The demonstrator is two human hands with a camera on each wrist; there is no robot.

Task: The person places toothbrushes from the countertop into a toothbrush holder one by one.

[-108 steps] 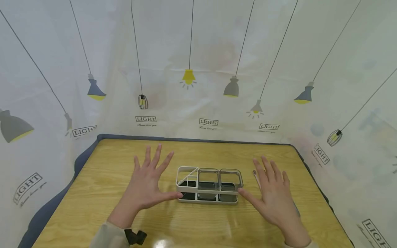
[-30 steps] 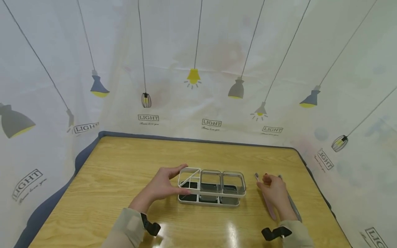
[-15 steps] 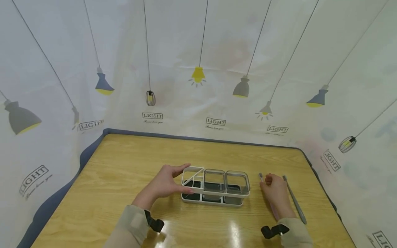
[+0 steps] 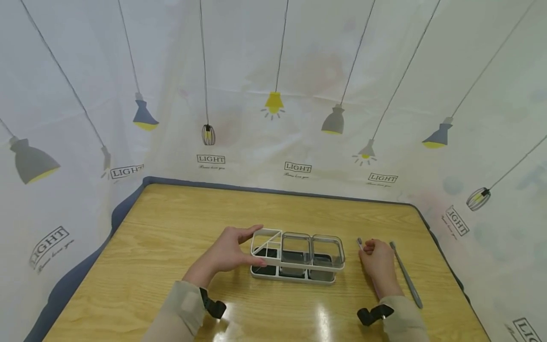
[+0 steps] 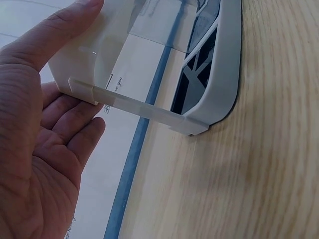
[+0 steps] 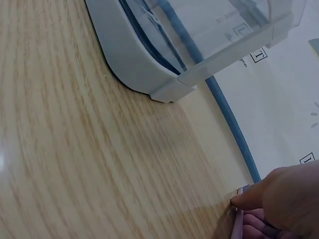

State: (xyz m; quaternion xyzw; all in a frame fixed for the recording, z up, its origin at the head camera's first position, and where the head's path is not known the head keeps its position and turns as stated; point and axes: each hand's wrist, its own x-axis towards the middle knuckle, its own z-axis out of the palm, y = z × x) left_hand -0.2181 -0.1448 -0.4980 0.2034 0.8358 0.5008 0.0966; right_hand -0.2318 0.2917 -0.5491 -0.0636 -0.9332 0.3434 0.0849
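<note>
Sitting near the middle of the wooden surface (image 4: 171, 223), a white three-compartment organizer rack (image 4: 297, 256) is standing upright, with two clear tubs filling its middle and right sections. The left hand (image 4: 229, 254) is cupping the rack's left end, thumb lying along the near rail and fingers reaching over the far top corner, touching it. The right hand (image 4: 376, 261) is resting on the surface just beside the rack's right end, apart from it, its fingers curling around a pink toothbrush (image 4: 361, 246) whose head is poking out past the knuckles toward the far edge. A grey toothbrush (image 4: 406, 275) is lying flat just to the right of that hand, pointing toward the far right corner.
</note>
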